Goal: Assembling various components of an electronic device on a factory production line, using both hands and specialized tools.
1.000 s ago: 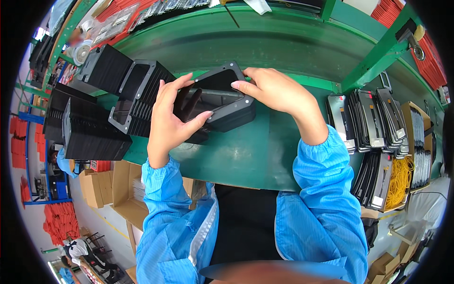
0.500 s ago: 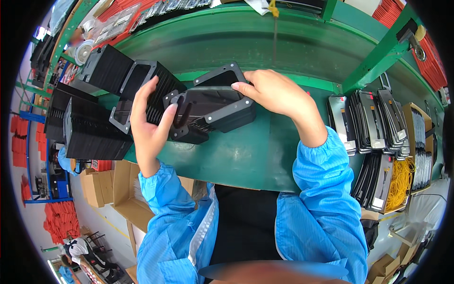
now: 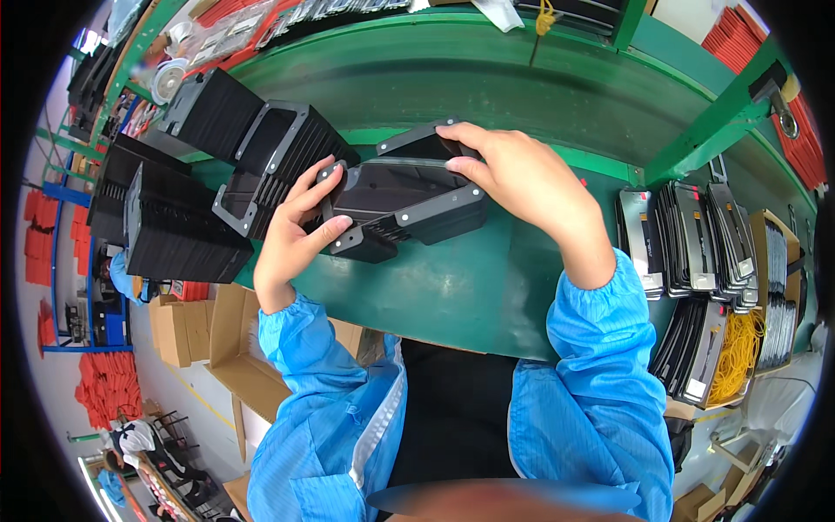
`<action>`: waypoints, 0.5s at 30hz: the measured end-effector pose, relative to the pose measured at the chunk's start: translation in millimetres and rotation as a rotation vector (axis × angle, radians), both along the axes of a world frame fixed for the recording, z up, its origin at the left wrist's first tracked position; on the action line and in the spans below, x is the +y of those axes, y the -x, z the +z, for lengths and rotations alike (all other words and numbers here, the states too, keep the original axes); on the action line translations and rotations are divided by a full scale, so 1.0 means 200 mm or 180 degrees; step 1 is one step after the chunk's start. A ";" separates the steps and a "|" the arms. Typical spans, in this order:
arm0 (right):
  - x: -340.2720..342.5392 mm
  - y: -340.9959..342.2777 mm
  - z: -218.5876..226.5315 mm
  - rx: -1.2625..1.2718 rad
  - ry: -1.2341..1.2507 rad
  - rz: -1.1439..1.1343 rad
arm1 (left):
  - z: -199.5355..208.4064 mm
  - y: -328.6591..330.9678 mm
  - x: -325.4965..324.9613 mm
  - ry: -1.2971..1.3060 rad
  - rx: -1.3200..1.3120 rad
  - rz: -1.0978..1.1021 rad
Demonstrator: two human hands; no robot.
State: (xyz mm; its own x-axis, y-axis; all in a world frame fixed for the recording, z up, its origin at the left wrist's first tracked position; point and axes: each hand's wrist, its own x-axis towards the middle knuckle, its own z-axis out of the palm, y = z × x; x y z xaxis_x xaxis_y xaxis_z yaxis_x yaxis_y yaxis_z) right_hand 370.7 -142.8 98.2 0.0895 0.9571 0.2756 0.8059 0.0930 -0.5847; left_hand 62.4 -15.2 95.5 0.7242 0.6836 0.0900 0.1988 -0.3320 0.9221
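A stack of black rectangular frames (image 3: 448,213) with light dots at the corners lies on the green bench in front of me, some frames skewed against others. My left hand (image 3: 294,230) is closed around its left end, thumb on the near corner and fingers over the far one. At the right end my right hand (image 3: 526,178) pinches the far edge between thumb and fingers. Just left of my left hand stands another stack of open black frames (image 3: 304,143). Further left are more black stacks (image 3: 178,226). The stack's underside is hidden.
A green ledge (image 3: 452,78) runs along the back of the bench (image 3: 470,304). On the right are bundles of flat grey and black pieces (image 3: 691,239) and a box with yellow cords (image 3: 737,352). Cardboard boxes (image 3: 235,348) stand below on the left.
My left hand has moved off the neighbouring stack and closed its fingers around the left end of the frames. My right hand keeps its grip at the other end. The view has shifted slightly.
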 end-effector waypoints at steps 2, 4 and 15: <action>-0.01 0.02 0.04 -0.0116 0.0062 0.0156 | -0.14 0.02 0.00 -0.0001 -0.0303 0.0062; -0.02 0.03 0.09 -0.0121 0.0358 0.0163 | -0.25 0.02 0.01 -0.0032 -0.0919 0.0130; 0.01 -0.12 0.04 0.0549 0.0652 0.0479 | -0.28 -0.12 -0.09 0.0257 -0.1336 0.0581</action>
